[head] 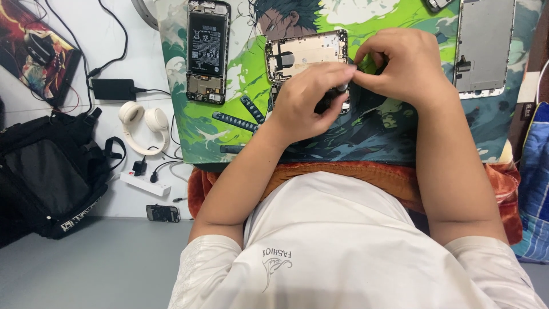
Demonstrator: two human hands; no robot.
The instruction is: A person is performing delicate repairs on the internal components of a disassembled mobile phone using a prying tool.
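Both hands meet over the opened phone frame (306, 54), left hand (311, 97) fingers pinching a small dark tool (330, 98), right hand (400, 63) fingertips pressed together at its tip — thin, stiff, fragile, best held by edges.

Desk mat (189, 114): bright green and white, dark teal cartoon print. On mat: opened phone (208, 51), black battery, silver edge; phone frame (303, 54), pale beige-silver. Left of mat: cream headphones (143, 123), black backpack (48, 171), white power strip (146, 183).
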